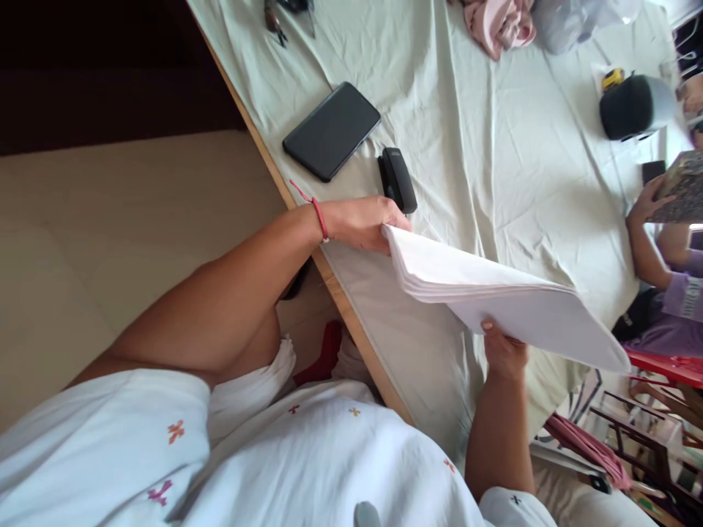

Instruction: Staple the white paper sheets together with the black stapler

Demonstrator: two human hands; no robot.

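Note:
A thick sheaf of white paper (538, 318), its layers fanned along the near edge, is held up in both hands over the cloth-covered table. My left hand (373, 223), with a red string on its wrist, closes on the sheaf's left corner. Some of its fingers are hidden by the paper. On the near side, my right hand (504, 351) pinches the sheaf with the thumb on the visible face and the other fingers out of sight. Just beyond my left hand lies a black stapler (400, 179). A black tablet or large phone (332, 130) rests flat beside it.
A pale cloth (521, 154) covers the table, whose wooden edge (351, 322) runs close to me. Pink fabric (502, 25), a plastic bag (576, 22) and a dark rounded object (631, 106) stand farther off. Another person's hand (645, 205) holds a speckled book (681, 190) at right.

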